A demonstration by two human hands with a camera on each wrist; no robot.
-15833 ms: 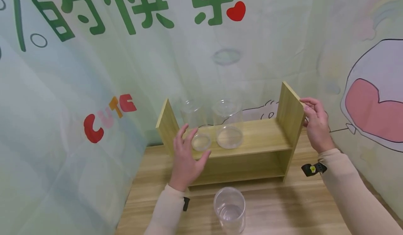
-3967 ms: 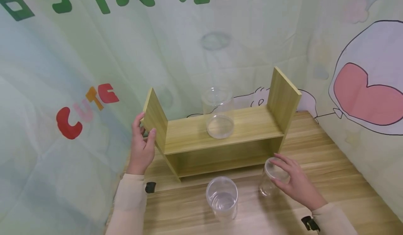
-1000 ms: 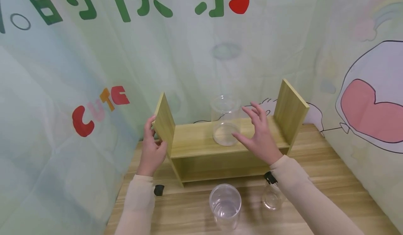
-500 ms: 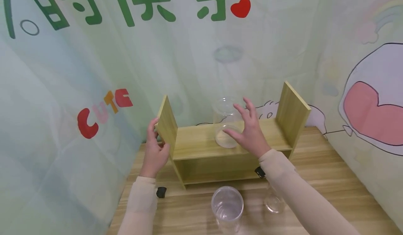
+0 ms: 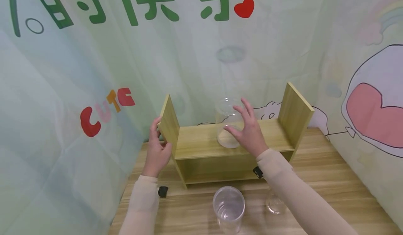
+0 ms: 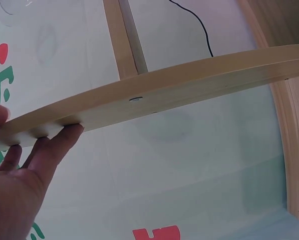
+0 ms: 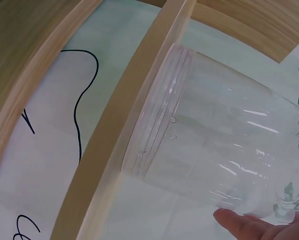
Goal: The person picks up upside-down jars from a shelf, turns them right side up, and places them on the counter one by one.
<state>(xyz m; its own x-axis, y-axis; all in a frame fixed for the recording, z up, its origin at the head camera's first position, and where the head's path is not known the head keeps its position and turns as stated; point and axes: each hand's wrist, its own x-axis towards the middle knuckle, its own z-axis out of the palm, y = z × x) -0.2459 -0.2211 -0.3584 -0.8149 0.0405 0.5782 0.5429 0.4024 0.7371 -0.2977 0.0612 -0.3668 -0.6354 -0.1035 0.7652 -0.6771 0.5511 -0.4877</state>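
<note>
A clear plastic jar [image 5: 227, 137] stands on the upper board of a small wooden shelf [image 5: 196, 140]. My right hand [image 5: 250, 133] holds the jar from its right side, thumb and fingers spread around it. In the right wrist view the jar [image 7: 214, 125] has a ridged band at the end against the board, and fingertips [image 7: 227, 220] lie along its side. My left hand [image 5: 157, 154] grips the edge of the shelf's left side panel [image 5: 169, 126]. The left wrist view has the fingers [image 6: 54, 150] on one face of that panel and the thumb on the other.
A clear open container [image 5: 229, 207] stands on the wooden table [image 5: 176, 214] in front of the shelf. Right of it is a smaller clear jar [image 5: 275, 205], partly hidden by my right sleeve. A printed curtain [image 5: 189, 60] hangs close behind and at both sides.
My right hand has moved left onto the jar on the shelf, after setting a smaller jar on the table. Earlier two jars stood on the shelf. The left hand stays on the side panel.
</note>
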